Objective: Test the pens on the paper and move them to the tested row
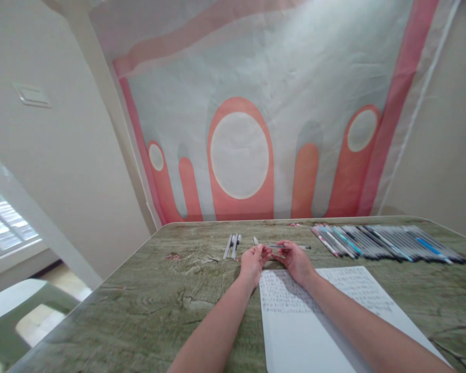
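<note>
Both my hands are together over the far edge of the notebook, holding a slim pen (pixel 303 247) sideways. My left hand (pixel 251 265) pinches its left end between thumb and fingers. My right hand (pixel 295 263) grips it further along, and the dark right tip sticks out past the fingers. Just behind my left fingers a short pale piece (pixel 255 241) shows; what it is I cannot make out. Left of the hands, a few pens (pixel 233 246) lie side by side on the table. Under my right wrist rests an open notebook (pixel 303 336) with handwritten lines on its upper part.
A long row of pens (pixel 388 242), mostly grey with some blue and pink, lies at the back right of the wood-patterned table (pixel 171 300). A printed sheet (pixel 241 67) hangs behind the table. At lower left stands a pale chair (pixel 19 305).
</note>
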Demonstrator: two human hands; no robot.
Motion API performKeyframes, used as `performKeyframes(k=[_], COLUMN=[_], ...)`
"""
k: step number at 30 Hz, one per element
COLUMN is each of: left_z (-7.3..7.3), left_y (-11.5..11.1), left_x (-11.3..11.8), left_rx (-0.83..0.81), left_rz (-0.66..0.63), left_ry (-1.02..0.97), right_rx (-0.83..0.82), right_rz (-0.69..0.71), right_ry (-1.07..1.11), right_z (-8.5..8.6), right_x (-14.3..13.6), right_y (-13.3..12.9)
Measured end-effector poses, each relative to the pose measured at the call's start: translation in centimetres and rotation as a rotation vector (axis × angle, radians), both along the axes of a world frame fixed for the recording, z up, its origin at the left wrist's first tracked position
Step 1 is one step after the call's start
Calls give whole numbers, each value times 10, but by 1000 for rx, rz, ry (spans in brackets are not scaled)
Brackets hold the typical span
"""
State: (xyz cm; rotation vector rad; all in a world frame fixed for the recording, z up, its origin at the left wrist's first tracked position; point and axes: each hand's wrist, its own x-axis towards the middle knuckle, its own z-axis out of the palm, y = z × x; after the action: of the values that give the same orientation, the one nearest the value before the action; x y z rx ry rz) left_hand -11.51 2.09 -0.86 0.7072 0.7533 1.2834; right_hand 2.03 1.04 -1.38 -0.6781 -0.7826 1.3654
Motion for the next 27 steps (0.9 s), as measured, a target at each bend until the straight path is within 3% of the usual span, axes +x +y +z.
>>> performKeyframes(k=[10,27], left_z=[-4,-6], left_y=[6,7], left_x=[1,2], left_rx=[-21,8], left_rz=[70,55], left_ry=[-53,-40], right_rx=[2,-26], right_rz=[24,21], right_ry=[-79,-35], right_z=[-1,-1], right_x=[-4,-4], right_y=[1,0])
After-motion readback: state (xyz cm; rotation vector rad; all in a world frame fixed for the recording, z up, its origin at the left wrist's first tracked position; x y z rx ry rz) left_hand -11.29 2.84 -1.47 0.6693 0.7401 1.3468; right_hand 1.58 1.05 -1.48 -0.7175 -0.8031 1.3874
